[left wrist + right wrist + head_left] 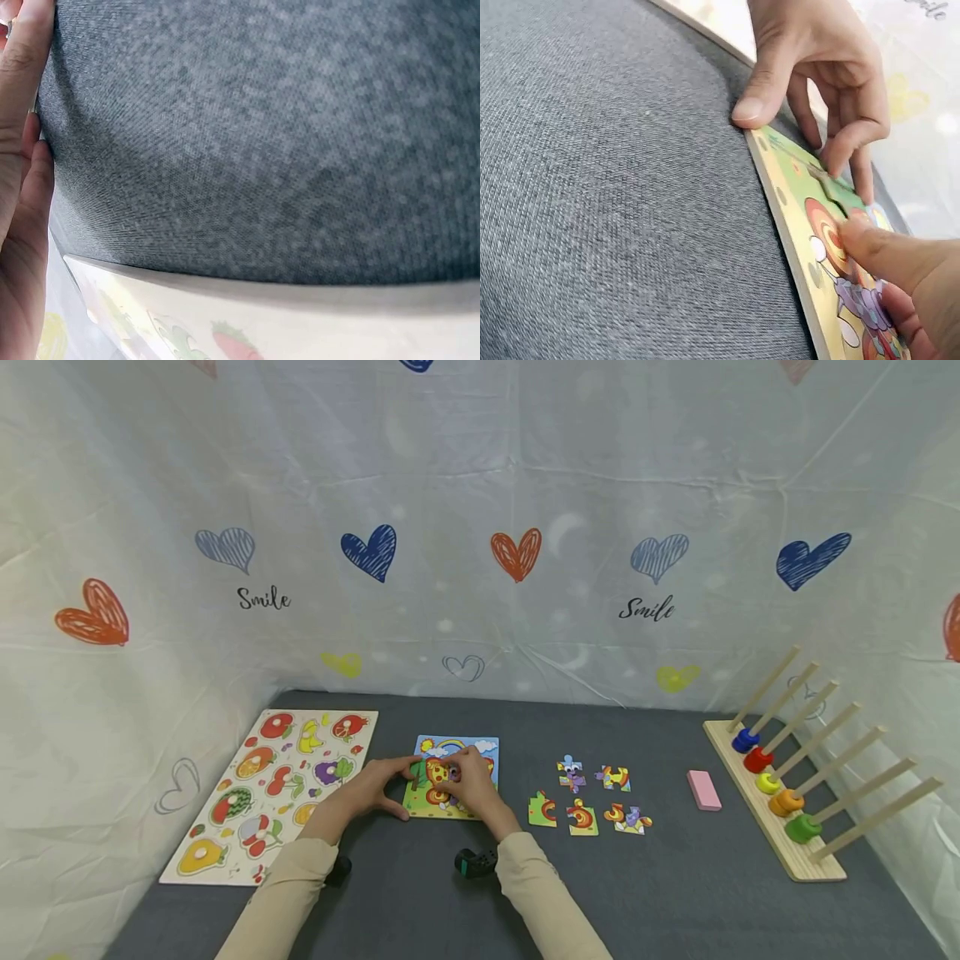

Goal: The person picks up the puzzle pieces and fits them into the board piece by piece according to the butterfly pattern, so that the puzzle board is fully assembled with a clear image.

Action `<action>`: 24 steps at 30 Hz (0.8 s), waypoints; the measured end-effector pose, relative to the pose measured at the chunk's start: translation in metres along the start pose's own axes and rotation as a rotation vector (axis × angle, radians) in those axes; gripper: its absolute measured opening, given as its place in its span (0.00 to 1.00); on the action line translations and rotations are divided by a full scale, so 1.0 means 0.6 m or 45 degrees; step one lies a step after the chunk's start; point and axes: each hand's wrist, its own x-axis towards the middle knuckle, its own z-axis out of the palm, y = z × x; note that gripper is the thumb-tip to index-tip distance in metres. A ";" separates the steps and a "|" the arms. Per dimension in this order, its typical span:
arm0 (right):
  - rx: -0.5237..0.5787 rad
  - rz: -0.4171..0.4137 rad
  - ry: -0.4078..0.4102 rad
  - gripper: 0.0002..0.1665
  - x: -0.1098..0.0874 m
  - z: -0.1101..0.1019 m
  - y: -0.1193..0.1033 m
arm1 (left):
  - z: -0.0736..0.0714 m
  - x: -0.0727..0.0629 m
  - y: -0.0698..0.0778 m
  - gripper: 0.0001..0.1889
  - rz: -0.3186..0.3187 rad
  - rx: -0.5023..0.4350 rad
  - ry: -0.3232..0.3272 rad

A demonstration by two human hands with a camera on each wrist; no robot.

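A colourful jigsaw board (438,811) lies flat on the dark table. My left hand (380,781) reaches over its left side. In the right wrist view, the left thumb (748,110) rests at the board's near corner, and the other fingertips touch a green puzzle piece (847,196). My right hand (474,783) bends over the middle of the picture, thumb and fingers pinching at a puzzle piece largely hidden beneath them. Its thumb tip (857,229) lies beside the green piece. The left wrist view catches only part of the left hand (22,150).
Several loose puzzle pieces (582,817) lie right of the board, then a pink block (703,791). A wooden peg rack (823,867) with coloured rings stands at the far right. A fruit puzzle board (247,752) lies on the left. A printed curtain (450,468) hangs behind.
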 end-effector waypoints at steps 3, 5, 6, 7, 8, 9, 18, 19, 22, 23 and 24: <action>0.066 0.046 -0.042 0.19 -0.002 -0.005 -0.001 | 0.002 0.000 -0.002 0.46 0.008 0.002 0.000; 0.086 0.045 -0.046 0.16 -0.002 -0.011 -0.002 | 0.003 0.000 -0.004 0.46 0.011 0.002 0.000; 0.097 0.046 -0.051 0.15 -0.003 -0.014 -0.003 | 0.004 0.000 -0.005 0.46 0.009 0.002 0.001; 0.102 0.044 -0.052 0.14 -0.003 -0.017 -0.005 | 0.004 0.000 -0.005 0.46 0.010 0.001 0.003; 0.090 0.037 -0.052 0.14 -0.003 -0.019 -0.007 | 0.004 0.000 -0.005 0.46 0.009 0.000 0.003; 0.065 0.029 -0.049 0.14 -0.002 -0.020 -0.007 | 0.003 0.001 -0.005 0.46 0.010 0.003 0.005; -0.033 0.051 -0.087 0.23 0.000 -0.008 -0.012 | 0.002 0.000 -0.004 0.46 0.008 -0.007 0.006; -0.032 0.034 -0.083 0.22 -0.001 -0.007 -0.012 | 0.002 0.000 -0.004 0.47 0.008 -0.006 0.007; -0.019 -0.001 -0.084 0.20 -0.003 -0.008 -0.013 | 0.003 0.000 -0.005 0.46 0.005 -0.006 0.005; -0.002 0.004 -0.089 0.20 -0.004 -0.010 -0.013 | 0.003 0.000 -0.006 0.46 0.006 -0.003 0.005; 0.013 0.021 -0.093 0.20 -0.005 -0.012 -0.015 | 0.003 0.000 -0.006 0.46 0.006 0.002 0.005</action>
